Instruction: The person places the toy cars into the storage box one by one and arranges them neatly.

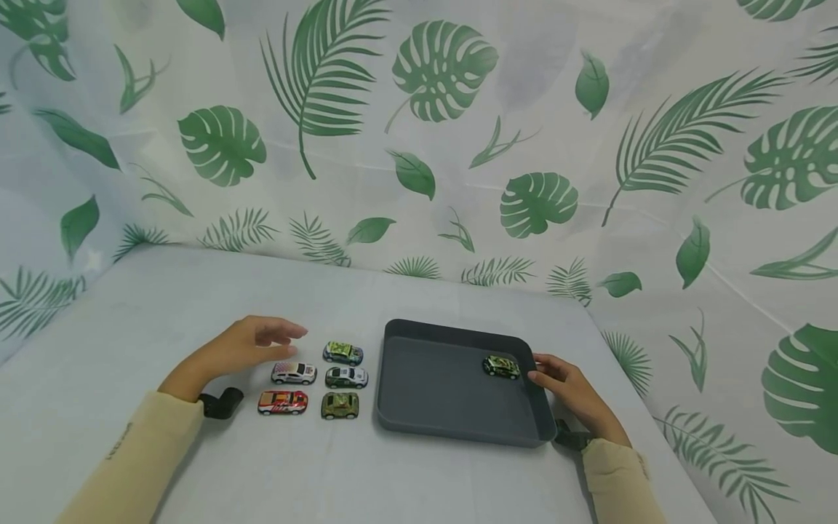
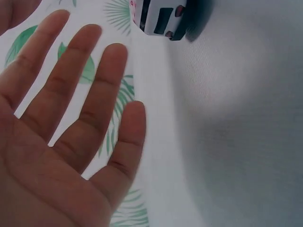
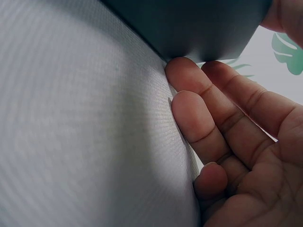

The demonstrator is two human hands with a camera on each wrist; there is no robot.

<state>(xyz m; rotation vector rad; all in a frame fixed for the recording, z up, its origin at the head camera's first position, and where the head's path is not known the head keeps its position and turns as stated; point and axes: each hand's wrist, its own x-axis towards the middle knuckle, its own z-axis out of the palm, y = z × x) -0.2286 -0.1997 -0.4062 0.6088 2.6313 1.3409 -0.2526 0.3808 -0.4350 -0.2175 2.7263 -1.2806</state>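
Note:
My left hand (image 1: 245, 348) hovers just above and behind a white toy car (image 1: 293, 374), its fingers spread and nothing held. In the left wrist view that car (image 2: 163, 19) shows partly at the top edge, apart from the fingertips. A dark grey tray (image 1: 452, 397) stands to the right, with a camouflage toy car (image 1: 501, 367) inside near its right wall. My right hand (image 1: 576, 393) holds the tray's right side, thumb over the rim. The right wrist view shows fingertips (image 3: 182, 73) against the tray's outer wall (image 3: 189, 28), lower fingers curled.
Left of the tray, more toy cars lie in two columns: a yellow-green one (image 1: 342, 353), a white-and-green one (image 1: 346, 377), an olive camouflage one (image 1: 340, 405) and a red one (image 1: 282, 402). A leaf-printed cloth (image 1: 452, 160) rises behind the white tabletop (image 1: 294, 473).

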